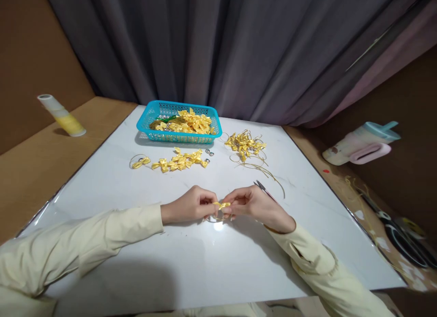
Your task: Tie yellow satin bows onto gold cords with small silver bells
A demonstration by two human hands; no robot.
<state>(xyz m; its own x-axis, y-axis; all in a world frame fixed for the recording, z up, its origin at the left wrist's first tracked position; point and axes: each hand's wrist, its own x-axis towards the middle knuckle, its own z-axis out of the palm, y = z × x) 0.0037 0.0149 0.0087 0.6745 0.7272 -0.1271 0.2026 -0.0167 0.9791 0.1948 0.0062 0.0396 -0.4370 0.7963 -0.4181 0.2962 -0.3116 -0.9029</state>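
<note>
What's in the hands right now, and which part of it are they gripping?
A small yellow bow; the left hand pinches its left end, the right hand its right side.

A pink-handled tumbler (352,143) stands right; grey curtains (218,48) hang behind.

Room to pass runs along the desk (218,267) at lower centre; a row of yellow bows (180,162), the blue basket (170,137) and looped cords (262,166) obstruct around upper centre, and what look like snips (261,185), partly hidden, right of centre
</note>
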